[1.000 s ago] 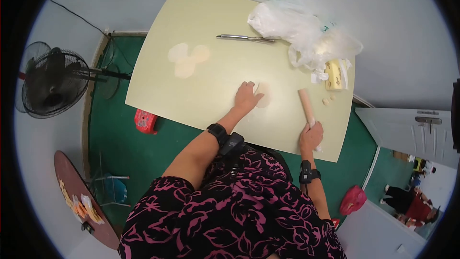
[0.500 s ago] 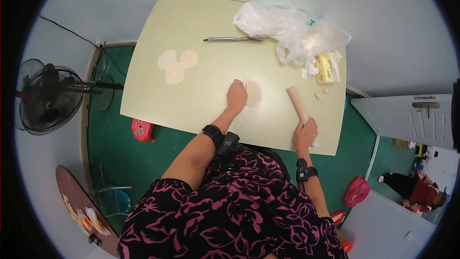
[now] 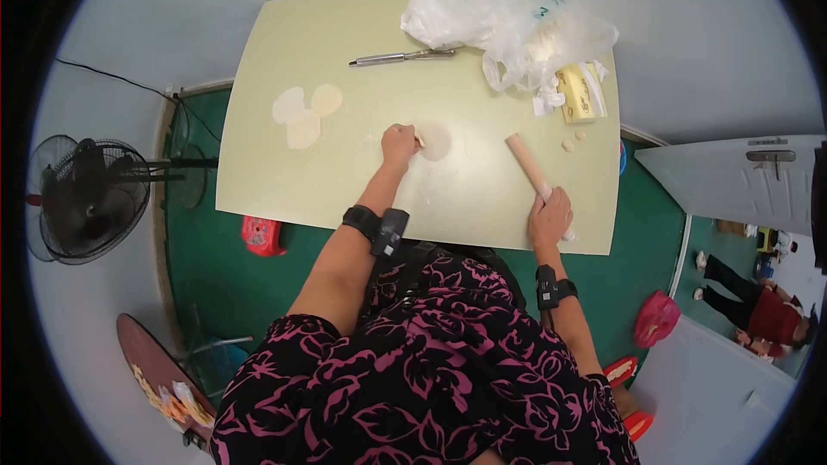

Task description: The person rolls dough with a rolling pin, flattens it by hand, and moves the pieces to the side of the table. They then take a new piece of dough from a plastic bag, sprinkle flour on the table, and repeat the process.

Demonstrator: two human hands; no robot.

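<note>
My left hand (image 3: 400, 145) is closed on the left edge of a thin round dough wrapper (image 3: 434, 141), pinching it between thumb and fingers; that edge looks slightly lifted. Nearer the table's right side, my right hand (image 3: 550, 215) is wrapped round the lower end of a wooden rolling pin (image 3: 527, 164), which lies slanted on the pale yellow table (image 3: 345, 181). Three flat wrappers (image 3: 303, 130) lie partly overlapping at the left. Small dough pieces (image 3: 568, 145) rest to the right of the pin.
White plastic bags (image 3: 465, 13) and a yellow tissue pack (image 3: 580, 93) are at the back right. A metal tool (image 3: 401, 58) lies at the back middle. A fan (image 3: 90, 198) and red stool (image 3: 261, 235) stand left. Another person (image 3: 771, 319) is beyond the doorway at right.
My left hand has shifted its grip onto the wrapper's edge, which now rises a little. My right hand remains on the rolling pin. The camera view has shifted somewhat.
</note>
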